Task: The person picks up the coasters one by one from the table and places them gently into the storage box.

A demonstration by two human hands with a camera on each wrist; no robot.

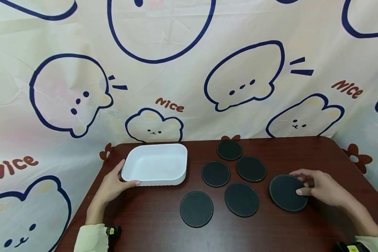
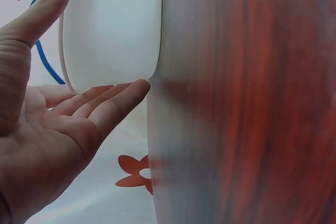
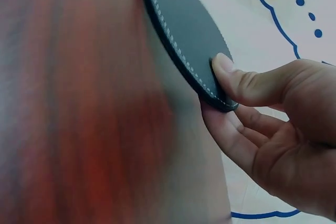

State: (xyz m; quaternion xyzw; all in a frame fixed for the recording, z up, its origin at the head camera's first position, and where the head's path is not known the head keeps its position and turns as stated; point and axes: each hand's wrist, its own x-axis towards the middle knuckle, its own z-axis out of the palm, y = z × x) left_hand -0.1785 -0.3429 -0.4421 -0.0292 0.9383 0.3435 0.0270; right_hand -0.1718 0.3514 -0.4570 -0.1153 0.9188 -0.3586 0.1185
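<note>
Coaster (image 1: 285, 193) — pinched in right hand (image 1: 322, 187); white tray (image 1: 157, 166) — touching left hand (image 1: 111, 186).

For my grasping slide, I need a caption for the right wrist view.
A right hand pinches a round, dark, leather-look, white-stitched disc, reddish-brown tabletop at left.

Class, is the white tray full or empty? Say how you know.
Empty. The head view looks into the white tray, and its floor is bare.

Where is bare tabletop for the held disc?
Bare table lies in front of the white tray, left of the leftmost disc, and beyond the right hand at the far right. Crowded: mid-table, among the five resting discs.
</note>
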